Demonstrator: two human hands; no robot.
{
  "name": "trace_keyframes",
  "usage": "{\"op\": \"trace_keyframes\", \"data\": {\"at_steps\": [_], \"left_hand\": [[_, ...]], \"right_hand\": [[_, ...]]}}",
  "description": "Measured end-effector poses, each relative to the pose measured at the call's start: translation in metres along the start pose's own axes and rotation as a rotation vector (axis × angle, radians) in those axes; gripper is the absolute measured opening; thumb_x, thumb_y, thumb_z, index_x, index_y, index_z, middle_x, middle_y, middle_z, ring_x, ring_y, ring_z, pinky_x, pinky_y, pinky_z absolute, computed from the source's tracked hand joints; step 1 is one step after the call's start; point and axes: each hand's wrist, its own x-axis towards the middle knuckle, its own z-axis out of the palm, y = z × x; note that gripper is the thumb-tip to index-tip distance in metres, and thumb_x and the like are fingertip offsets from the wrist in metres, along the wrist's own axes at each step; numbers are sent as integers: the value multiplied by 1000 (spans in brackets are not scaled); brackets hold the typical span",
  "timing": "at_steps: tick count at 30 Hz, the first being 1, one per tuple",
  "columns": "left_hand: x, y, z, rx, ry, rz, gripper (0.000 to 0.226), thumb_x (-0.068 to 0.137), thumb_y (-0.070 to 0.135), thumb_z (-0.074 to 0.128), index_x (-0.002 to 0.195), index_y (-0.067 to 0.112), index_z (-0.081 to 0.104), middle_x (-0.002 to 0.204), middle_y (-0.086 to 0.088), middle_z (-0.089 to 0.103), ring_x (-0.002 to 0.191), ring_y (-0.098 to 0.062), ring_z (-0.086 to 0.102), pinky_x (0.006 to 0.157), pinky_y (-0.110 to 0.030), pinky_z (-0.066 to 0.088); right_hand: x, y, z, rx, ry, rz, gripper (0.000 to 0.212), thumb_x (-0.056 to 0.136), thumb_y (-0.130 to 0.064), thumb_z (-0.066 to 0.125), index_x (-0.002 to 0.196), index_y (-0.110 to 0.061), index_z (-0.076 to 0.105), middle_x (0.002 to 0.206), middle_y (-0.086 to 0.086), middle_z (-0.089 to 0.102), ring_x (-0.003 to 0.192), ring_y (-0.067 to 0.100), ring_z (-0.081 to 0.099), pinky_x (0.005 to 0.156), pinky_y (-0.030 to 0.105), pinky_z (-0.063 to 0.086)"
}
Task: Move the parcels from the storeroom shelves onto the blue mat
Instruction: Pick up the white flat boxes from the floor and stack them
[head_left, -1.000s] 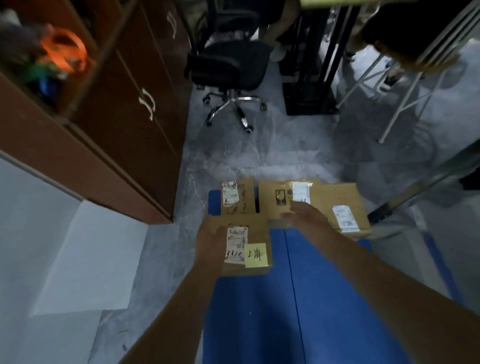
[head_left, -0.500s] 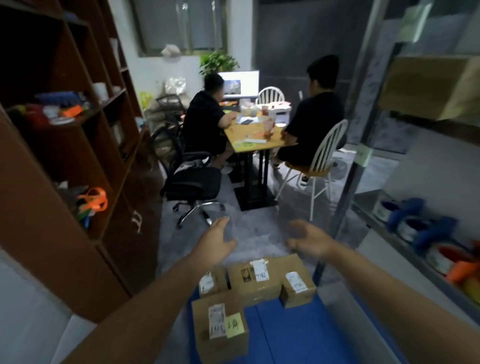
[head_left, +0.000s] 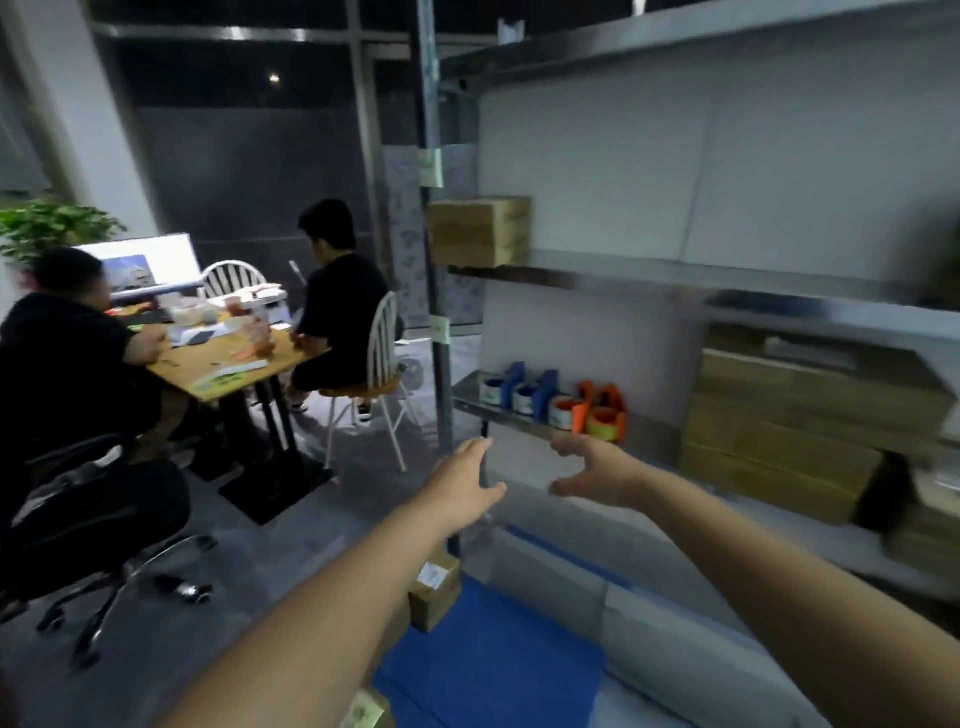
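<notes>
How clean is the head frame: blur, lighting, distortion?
Head view: dim overall, with the monitor blown out white. Blur smears the stacked parcels toward the right edge. Wide-angle distortion bows the metal shelves. The left hand, right hand and blue mat read fairly sharp.

Parcel label (head_left: 432, 574), shelf-post stickers (head_left: 430, 167): print too blurred, unreadable.

Wooden table (head_left: 200, 370), white chair (head_left: 383, 340), office chair (head_left: 98, 514)
</notes>
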Motion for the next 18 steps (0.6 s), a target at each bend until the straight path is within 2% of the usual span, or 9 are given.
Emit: {"op": "trace_keyframes", "data": {"at_steps": [5, 9, 12, 16, 18], "left_hand": [[-4, 97, 46, 56, -146, 181, 68, 94, 38, 55, 153, 27, 21, 161, 7, 15, 145, -19, 24, 115, -36, 28], [-18, 187, 103, 57, -199, 304, 68, 93, 36, 57, 152, 24, 25, 160, 5, 18, 144, -18, 26, 114, -34, 28], [-33, 265, 155, 41, -287, 440, 66, 94, 35, 57, 151, 22, 27, 158, 4, 23, 142, -17, 28, 111, -31, 28], [-71, 365, 243, 15, -405, 576, 67, 93, 34, 59, 151, 21, 29, 158, 3, 25, 143, -18, 28, 114, -34, 28], [-96, 418, 292, 13, -468, 653, 67, 92, 33, 60, 150, 19, 30, 157, 1, 27, 143, -18, 28, 115, -33, 27]], "right_hand": [[-95, 75, -53, -120, 93, 164, 75, 80, -37, 73, 144, -22, 37, 145, 3, 42, 132, 20, 39, 107, 33, 37], [-194, 149, -100, -62, 177, 364, 78, 77, -39, 75, 144, -20, 39, 144, 1, 45, 129, 18, 45, 106, 30, 40], [-277, 206, -131, -15, 282, 464, 74, 78, -38, 75, 141, -19, 42, 140, 2, 49, 125, 19, 50, 102, 31, 42], [-392, 282, -156, 33, 359, 567, 59, 76, -32, 74, 130, -24, 51, 130, -1, 58, 115, 18, 58, 98, 35, 49], [-455, 318, -167, 26, 400, 644, 67, 77, -34, 73, 137, -19, 46, 134, 1, 54, 120, 19, 53, 100, 34, 46]]}}
